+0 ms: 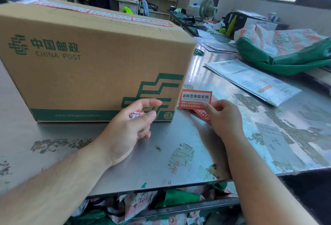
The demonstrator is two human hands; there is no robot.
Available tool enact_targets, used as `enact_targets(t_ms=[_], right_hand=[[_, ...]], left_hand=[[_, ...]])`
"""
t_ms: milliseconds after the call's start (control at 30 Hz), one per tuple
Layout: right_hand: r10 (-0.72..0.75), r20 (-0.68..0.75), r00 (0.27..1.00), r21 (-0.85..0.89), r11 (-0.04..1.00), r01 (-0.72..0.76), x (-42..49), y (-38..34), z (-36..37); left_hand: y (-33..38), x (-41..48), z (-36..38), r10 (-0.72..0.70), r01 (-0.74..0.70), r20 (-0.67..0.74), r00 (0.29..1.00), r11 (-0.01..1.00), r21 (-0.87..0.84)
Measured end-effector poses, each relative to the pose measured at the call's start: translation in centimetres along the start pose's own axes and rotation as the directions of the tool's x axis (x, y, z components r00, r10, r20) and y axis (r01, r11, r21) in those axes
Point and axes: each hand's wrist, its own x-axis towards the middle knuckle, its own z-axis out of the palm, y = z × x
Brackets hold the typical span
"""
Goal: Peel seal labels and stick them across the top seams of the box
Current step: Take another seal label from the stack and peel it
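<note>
While unpeeled, label (195, 99) beside box (86, 63)

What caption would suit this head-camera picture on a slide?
Right hand holds red seal labels beside a China Post box; left hand clutches crumpled backing.

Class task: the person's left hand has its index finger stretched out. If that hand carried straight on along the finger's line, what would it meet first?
Probably the cardboard box. The left hand points up and right toward the box's near face by its lower right corner; depth is hard to judge, so it might just pass the corner.
</note>
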Motion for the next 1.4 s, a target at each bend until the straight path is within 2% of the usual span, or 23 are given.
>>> enact_targets(t_ms=[467,767,933,1000,1067,1167,1333,1400], right_hand=[[0.062,-0.085,0.994,0.089,0.995,-0.054,0.3,0.5,-0.2],[0.017,-0.041,0.999,0.121,0.993,-0.012,-0.7,-1.2,-1.2],[0.028,-0.122,0.992,0.293,0.956,0.009,-1.8,-1.5,-1.8],[0.054,-0.070,0.996,0.480,0.877,-0.014,-2.8,-1.6,-2.0],[0.020,0.053,0.998,0.655,0.754,-0.050,-4.4,-1.8,-2.1],[-0.097,0.219,0.971,0.753,0.650,-0.105,-6.7,-2.0,-1.9],[-0.221,0.336,0.915,0.720,0.687,-0.098,-8.9,-2.1,-1.2],[-0.251,0.379,0.891,0.698,0.709,-0.097,-9.3,-2.4,-1.0]], left_hand=[[-0.2,0.2,-0.2,-0.002,0.002,-0.004,1.000,0.999,-0.051],[-0.1,0.1,-0.2,-0.016,0.016,-0.001,1.000,0.998,-0.057],[-0.2,0.0,-0.2,-0.004,0.004,0.000,1.000,0.999,-0.038],[-0.2,-0.2,-0.1,0.033,-0.033,-0.027,0.999,0.999,0.014],[-0.1,-0.5,0.1,0.088,-0.081,-0.057,0.994,0.991,0.108],[0.0,-0.9,0.6,0.128,-0.109,-0.079,0.989,0.971,0.213],[0.7,-1.4,0.5,0.105,-0.098,-0.020,0.994,0.970,0.222],[0.7,-1.5,0.2,0.113,-0.098,-0.062,0.992,0.973,0.210]])
